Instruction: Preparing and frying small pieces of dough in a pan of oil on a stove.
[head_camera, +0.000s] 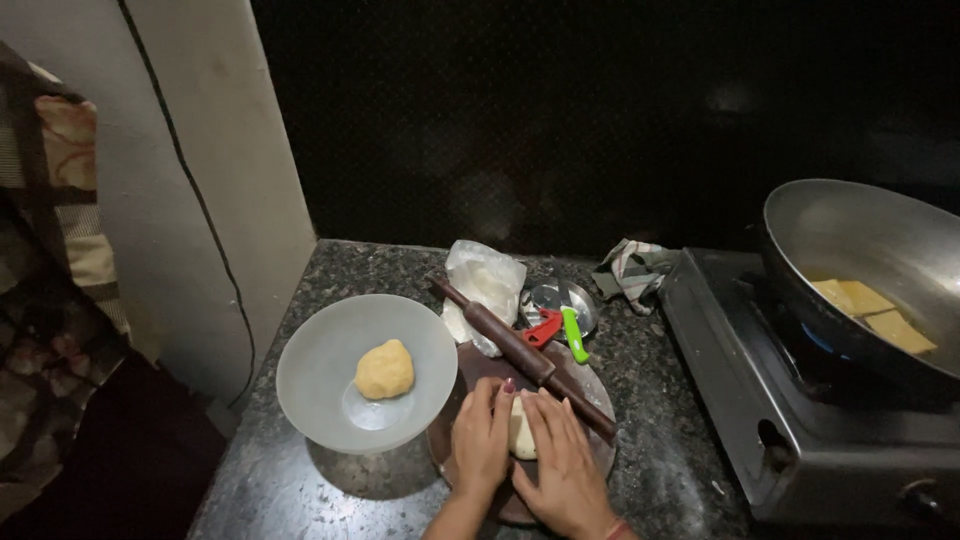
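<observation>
Two hands (525, 455) over dough piece (520, 432), mostly hidden.

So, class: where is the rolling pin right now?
In the head view, the rolling pin lies diagonally across the round board, just beyond both hands, right of the bowl.

You had two hands at work, your left hand (482, 440) and your right hand (562, 462), pressed on one small dough piece (520, 432). One dough ball (384, 369) lay in one grey bowl (310, 385). There was one rolling pin (525, 357), one round rolling board (590, 392), one wok (860, 250), one gas stove (740, 400), one plastic bag (482, 280) and one crumpled cloth (632, 270).
</observation>
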